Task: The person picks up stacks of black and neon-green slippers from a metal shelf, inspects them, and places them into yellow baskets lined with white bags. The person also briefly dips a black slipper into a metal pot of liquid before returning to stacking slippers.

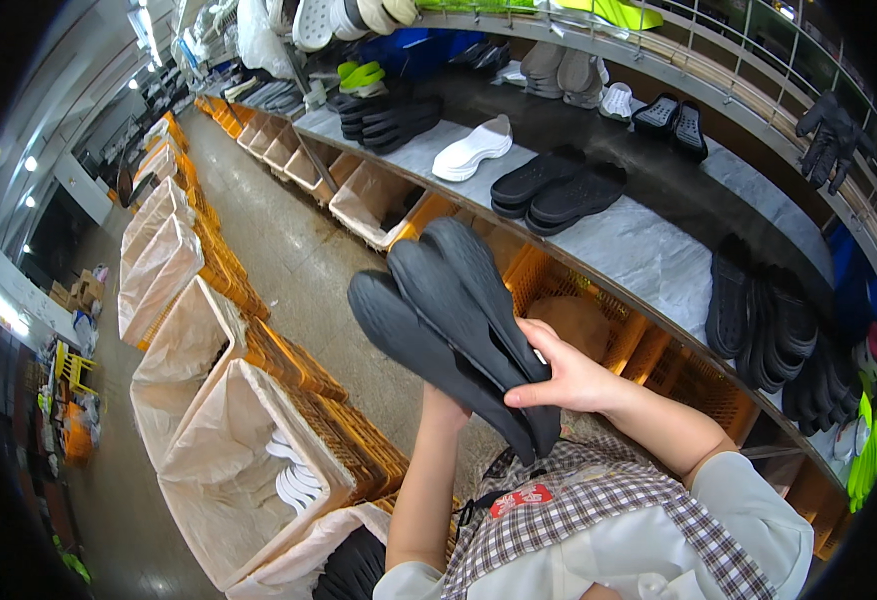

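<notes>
Several black shoe soles (451,290) are held together in a bundle in front of my body, fanned slightly apart at their far ends. My right hand (567,375) grips their near right side, with the thumb across the top and the fingers along the edge. Beneath the bundle, my left hand (446,408) supports it from the left; its fingers are mostly hidden by the soles. On the bench beyond lie a pair of black soles (559,190) and a white sole (474,148).
To the right runs a long grey bench (659,245), with stacked black soles (759,320) near its right end. Orange crates (559,270) stand below it. Along my left is a row of orange baskets lined with cloth (194,430); one holds white soles (297,487). A wire rack (749,60) spans above.
</notes>
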Available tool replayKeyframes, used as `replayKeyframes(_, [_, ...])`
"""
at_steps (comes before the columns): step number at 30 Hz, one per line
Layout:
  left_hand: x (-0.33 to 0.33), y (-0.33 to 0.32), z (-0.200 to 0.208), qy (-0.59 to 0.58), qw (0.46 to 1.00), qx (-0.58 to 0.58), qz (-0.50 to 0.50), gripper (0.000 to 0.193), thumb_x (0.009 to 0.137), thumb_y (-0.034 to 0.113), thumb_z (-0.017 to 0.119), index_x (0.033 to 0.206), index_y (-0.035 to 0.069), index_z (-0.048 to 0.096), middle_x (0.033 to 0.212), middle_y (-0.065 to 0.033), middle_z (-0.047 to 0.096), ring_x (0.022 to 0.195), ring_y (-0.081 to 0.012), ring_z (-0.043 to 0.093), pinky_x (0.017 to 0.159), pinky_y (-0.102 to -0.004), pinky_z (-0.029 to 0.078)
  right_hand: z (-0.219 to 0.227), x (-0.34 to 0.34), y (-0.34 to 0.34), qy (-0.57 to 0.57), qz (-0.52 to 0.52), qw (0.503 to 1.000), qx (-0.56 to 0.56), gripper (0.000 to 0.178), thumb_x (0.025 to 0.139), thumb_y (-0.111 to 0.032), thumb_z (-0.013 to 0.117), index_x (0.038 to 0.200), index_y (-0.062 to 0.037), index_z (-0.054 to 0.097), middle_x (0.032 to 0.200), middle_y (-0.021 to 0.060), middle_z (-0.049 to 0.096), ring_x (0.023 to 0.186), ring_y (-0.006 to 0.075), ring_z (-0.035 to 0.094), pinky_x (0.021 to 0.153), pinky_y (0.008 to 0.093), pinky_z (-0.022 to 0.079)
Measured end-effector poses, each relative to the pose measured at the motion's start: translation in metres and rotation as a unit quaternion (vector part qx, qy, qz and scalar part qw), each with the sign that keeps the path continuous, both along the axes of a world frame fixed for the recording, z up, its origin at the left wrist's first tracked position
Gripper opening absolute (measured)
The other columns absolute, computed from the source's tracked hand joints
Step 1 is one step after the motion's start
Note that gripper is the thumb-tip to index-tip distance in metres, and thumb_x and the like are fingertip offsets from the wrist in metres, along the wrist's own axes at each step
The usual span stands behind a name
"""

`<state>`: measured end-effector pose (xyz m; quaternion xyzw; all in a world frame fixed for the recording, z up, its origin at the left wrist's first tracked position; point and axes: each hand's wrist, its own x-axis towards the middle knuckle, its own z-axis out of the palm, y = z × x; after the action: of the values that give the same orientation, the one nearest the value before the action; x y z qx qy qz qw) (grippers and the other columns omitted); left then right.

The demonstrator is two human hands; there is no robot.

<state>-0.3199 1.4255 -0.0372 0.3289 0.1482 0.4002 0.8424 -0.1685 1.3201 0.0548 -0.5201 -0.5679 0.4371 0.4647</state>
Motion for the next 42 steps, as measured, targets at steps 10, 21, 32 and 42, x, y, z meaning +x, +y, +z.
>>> replayKeyframes(10, [0.002, -0.010, 0.007, 0.087, 0.992, 0.089, 0.019, 0.049, 0.096, 0.032, 0.044, 0.136, 0.005, 0.037, 0.135, -0.0104, 0.044, 0.121, -0.0238, 0.046, 0.100, -0.0370, 0.040, -0.015, 0.015, -0.016, -0.045, 0.001, 0.997, 0.055, 0.091, 0.071, -0.022, 0.080, 0.138, 0.0070, 0.026, 0.138, 0.0191, 0.028, 0.131, 0.0296, 0.027, 0.109, 0.0359, 0.023])
replayKeyframes(21, [0.023, -0.046, 0.069, 0.059, 0.987, 0.143, -0.050, 0.040, 0.094, 0.019, 0.050, 0.128, -0.002, 0.044, 0.124, -0.0148, 0.053, 0.112, -0.0211, 0.054, 0.096, -0.0345, 0.045, -0.033, 0.060, -0.016, -0.124, -0.052, 0.971, 0.199, 0.041, 0.080, 0.008, 0.048, 0.120, -0.0032, 0.053, 0.131, 0.0149, 0.052, 0.119, 0.0270, 0.049, 0.099, 0.0381, 0.039])
replayKeyframes(32, [0.044, -0.035, 0.044, 0.061, 0.970, -0.170, -0.162, 0.038, 0.094, 0.025, 0.051, 0.117, -0.005, 0.053, 0.109, -0.0164, 0.061, 0.093, -0.0249, 0.064, 0.078, -0.0359, 0.056, -0.023, 0.049, -0.069, 0.322, -0.034, 0.946, -0.036, 0.061, 0.086, -0.019, 0.060, 0.138, -0.0014, 0.035, 0.138, 0.0141, 0.039, 0.128, 0.0226, 0.037, 0.105, 0.0355, 0.032])
replayKeyframes(42, [0.074, -0.041, 0.042, 0.077, 0.951, -0.187, -0.234, 0.038, 0.092, 0.024, 0.052, 0.115, -0.006, 0.054, 0.105, -0.0160, 0.063, 0.090, -0.0237, 0.065, 0.077, -0.0342, 0.056, -0.060, 0.059, -0.096, 0.345, -0.105, 0.931, 0.052, 0.062, 0.078, -0.014, 0.065, 0.134, -0.0010, 0.042, 0.140, 0.0134, 0.040, 0.128, 0.0232, 0.039, 0.108, 0.0369, 0.029])
